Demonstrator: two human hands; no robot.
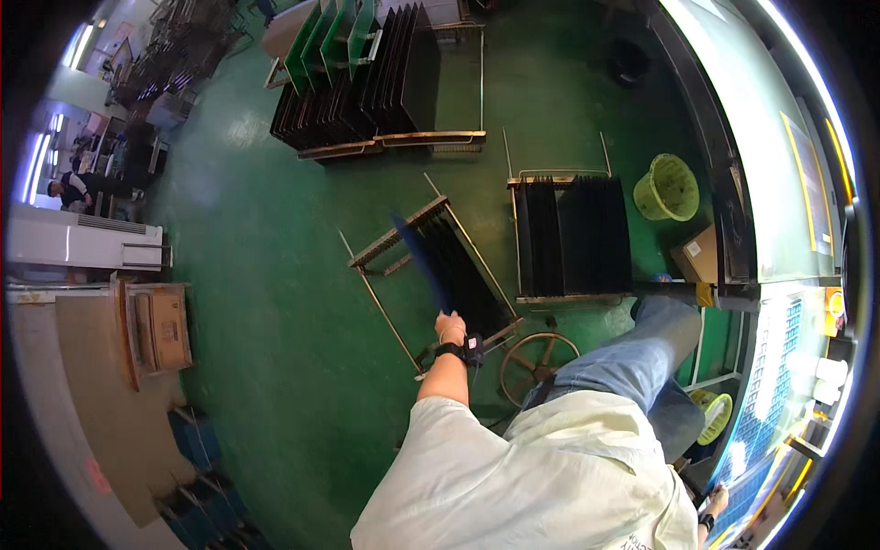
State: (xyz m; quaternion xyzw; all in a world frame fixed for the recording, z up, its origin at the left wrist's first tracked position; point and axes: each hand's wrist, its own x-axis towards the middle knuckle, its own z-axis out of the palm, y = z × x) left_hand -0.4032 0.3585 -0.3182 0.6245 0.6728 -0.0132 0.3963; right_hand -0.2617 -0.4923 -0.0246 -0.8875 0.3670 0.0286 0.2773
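Note:
My left hand (pixel 450 325) is closed on the near edge of a thin dark blue panel (pixel 423 266), held upright at a metal rack (pixel 377 312). This rack stands at an angle on the floor, with several dark panels (pixel 467 284) upright in its right part. At the lower right, my right hand (pixel 717 501) is at the edge of a blue gridded panel (pixel 770 385) lying on the bright worktable. Its fingers appear closed on that edge, though they are small and partly hidden.
A second rack of dark panels (pixel 573 236) stands right of the first; a larger group with green panels (pixel 335 41) is farther off. Beside the worktable (pixel 733 110) are a yellow-green bucket (pixel 666 188) and a cardboard box (pixel 699 255). A round stool (pixel 539 368) stands close by; a person (pixel 78 191) is far left.

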